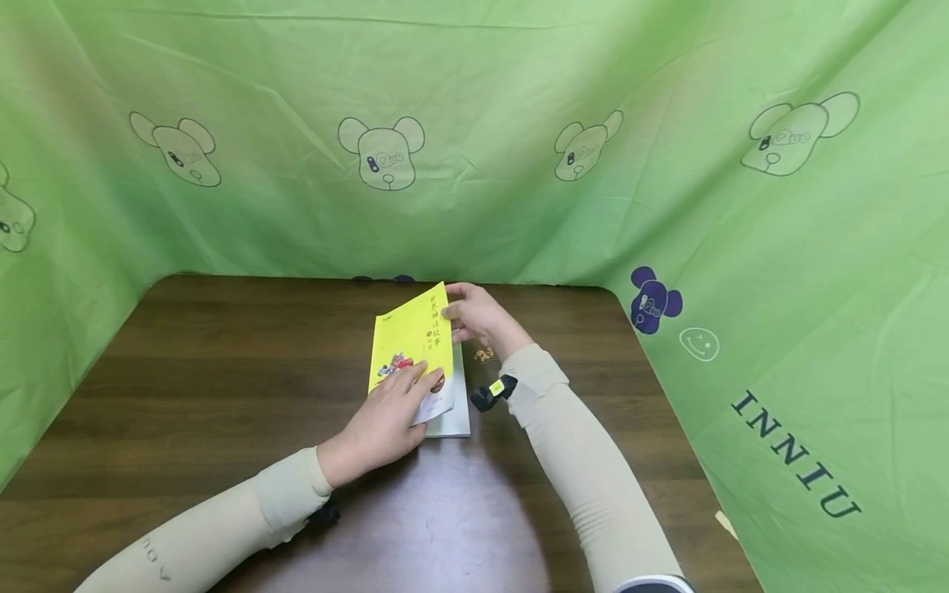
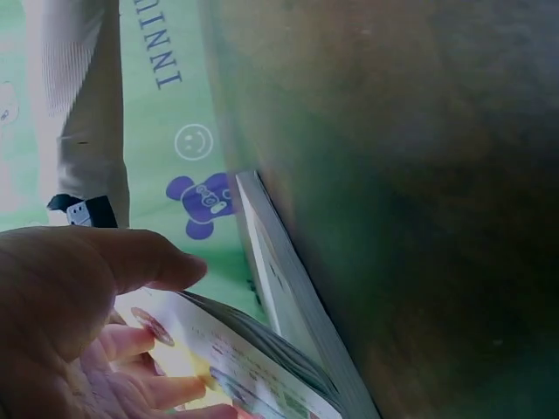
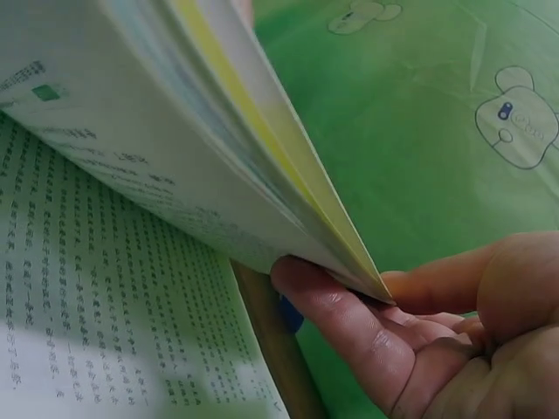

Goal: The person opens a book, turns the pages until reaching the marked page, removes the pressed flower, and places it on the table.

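Observation:
A book (image 1: 404,329) with a yellow cover and a white lower part lies partly opened on the table. My right hand (image 1: 478,317) pinches the cover and front pages at their upper right corner, between thumb and fingers. Those pages stand lifted at a slant over a printed page (image 3: 131,288) in the right wrist view. My left hand (image 1: 389,416) rests on the lower part of the cover, its fingers fairly straight. In the left wrist view, the left thumb (image 2: 162,262) lies near the edges of the raised pages.
The brown wooden table (image 1: 245,395) carries a few small tan bits (image 1: 484,354) near the right wrist. Green printed cloth (image 1: 474,222) hangs behind and along both sides. Black wrist straps (image 1: 493,393) sit on the sleeves.

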Demonstrator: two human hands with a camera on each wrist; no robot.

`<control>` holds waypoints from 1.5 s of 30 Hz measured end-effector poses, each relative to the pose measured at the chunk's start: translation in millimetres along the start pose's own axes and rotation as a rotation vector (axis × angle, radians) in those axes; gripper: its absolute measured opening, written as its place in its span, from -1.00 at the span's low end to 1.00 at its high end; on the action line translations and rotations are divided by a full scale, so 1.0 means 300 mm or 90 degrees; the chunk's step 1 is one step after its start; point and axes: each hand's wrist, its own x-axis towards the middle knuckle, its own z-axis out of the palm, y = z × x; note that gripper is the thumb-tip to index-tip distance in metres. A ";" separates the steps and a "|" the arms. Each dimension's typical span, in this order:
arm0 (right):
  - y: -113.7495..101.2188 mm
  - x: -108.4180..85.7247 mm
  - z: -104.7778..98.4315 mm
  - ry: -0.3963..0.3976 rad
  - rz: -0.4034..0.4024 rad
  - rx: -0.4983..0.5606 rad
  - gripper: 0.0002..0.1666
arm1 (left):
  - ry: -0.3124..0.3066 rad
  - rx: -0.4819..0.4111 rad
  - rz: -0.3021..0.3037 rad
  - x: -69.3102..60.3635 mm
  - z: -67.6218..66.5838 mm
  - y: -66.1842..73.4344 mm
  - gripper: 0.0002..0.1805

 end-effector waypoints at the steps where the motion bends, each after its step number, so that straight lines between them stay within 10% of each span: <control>1: 0.003 0.001 -0.002 0.001 -0.001 -0.001 -0.34 | -0.005 0.007 0.000 -0.004 0.000 -0.002 -0.11; 15: 0.093 0.020 -0.036 0.025 -0.002 -0.004 -0.33 | -0.051 0.058 0.082 -0.012 0.000 -0.028 -0.31; 25: 0.126 0.018 -0.046 0.042 0.002 -0.030 -0.24 | -0.145 0.097 0.037 0.002 0.018 -0.024 -0.41; 45: 0.155 0.010 -0.081 0.045 -0.007 -0.042 -0.16 | -0.117 0.159 0.085 0.001 0.027 -0.025 -0.52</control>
